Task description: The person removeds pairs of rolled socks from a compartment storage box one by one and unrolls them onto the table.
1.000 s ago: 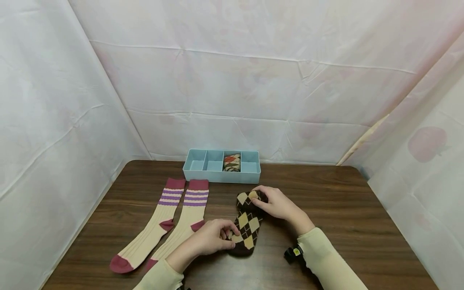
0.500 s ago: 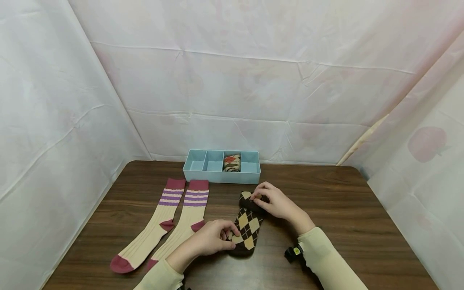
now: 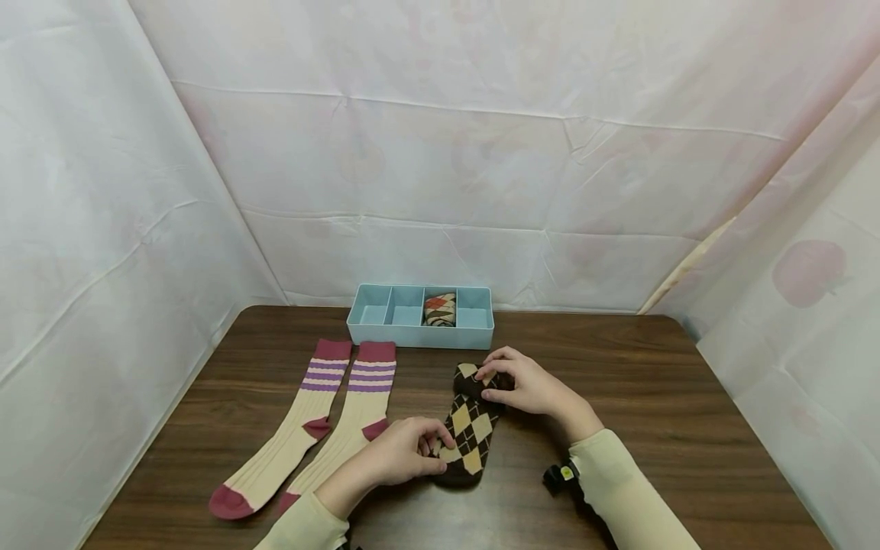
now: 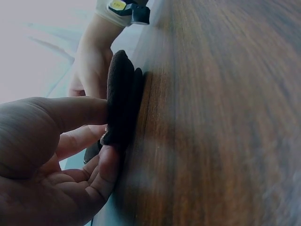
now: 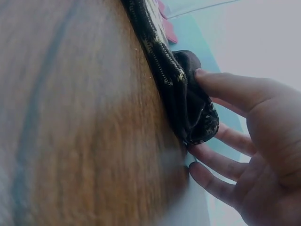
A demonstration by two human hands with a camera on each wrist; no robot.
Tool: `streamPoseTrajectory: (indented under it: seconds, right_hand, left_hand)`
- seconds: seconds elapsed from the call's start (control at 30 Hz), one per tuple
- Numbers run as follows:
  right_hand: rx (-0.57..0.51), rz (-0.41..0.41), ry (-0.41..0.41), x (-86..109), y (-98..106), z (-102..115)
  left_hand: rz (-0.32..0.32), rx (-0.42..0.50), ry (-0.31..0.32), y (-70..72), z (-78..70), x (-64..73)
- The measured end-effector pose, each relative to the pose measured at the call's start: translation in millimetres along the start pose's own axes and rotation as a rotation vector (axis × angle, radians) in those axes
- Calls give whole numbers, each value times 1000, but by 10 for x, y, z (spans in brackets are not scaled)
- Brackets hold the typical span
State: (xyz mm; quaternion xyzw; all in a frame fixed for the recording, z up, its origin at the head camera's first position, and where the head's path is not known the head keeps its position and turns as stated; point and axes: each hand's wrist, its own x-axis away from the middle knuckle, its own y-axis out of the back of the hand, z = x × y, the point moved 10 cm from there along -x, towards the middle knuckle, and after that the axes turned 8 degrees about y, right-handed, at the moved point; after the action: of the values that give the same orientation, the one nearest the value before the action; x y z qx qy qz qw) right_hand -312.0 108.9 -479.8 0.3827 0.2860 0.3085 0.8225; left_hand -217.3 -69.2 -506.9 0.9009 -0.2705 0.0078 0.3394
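Observation:
Dark brown argyle socks point(image 3: 470, 443) with tan and yellow diamonds lie stacked on the table, their far end folded over toward me. At the near end, my left hand point(image 3: 399, 452) pinches the dark edge; in the left wrist view the thumb and fingers are on either side of the dark fabric point(image 4: 123, 101). My right hand point(image 3: 529, 386) holds the folded far end. Its thumb presses the fold point(image 5: 190, 96) in the right wrist view, with fingers curled around the other side. The fabric under both hands is partly hidden.
Two cream socks point(image 3: 282, 451) with maroon toes and purple stripes lie flat on the left. Behind stands a light blue divided box point(image 3: 421, 336), with a rolled argyle sock bundle point(image 3: 440, 310) in its third compartment from the left. Fabric walls enclose the wooden table point(image 3: 619, 367).
The folded far end has shifted slightly right and sits narrower. My right hand has moved a little to the right, its thumb now lower on the fold. My left hand stays put.

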Motion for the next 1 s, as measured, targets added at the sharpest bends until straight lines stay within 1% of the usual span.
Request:
streamPoseTrajectory:
  seconds: [0.2,0.33,0.5,0.57,0.67,0.9,1.0]
  right_hand:
    - [0,1,-17,-7,-5,-5]
    - [-1,-26,-30,-5,12,-20]
    - [-22,-52,-42,-18,-9,-43]
    - [-10,-52,-46,-25,-25,-50]
    - [13,-56,-62,-29,-31,-64]
    - [19,-121,-137,-11,33,-144]
    - [23,-145,-136,-6,53,-156]
  left_hand:
    - [0,3,-6,1,-29,15]
    - [4,-3,-13,-1,-37,21]
    - [50,4,-20,-42,-47,44]
    - [73,9,-23,-62,-57,56]
    - [89,10,-26,-76,-71,67]
    - [103,16,-21,-85,-77,75]
    - [103,14,-21,-86,-81,78]
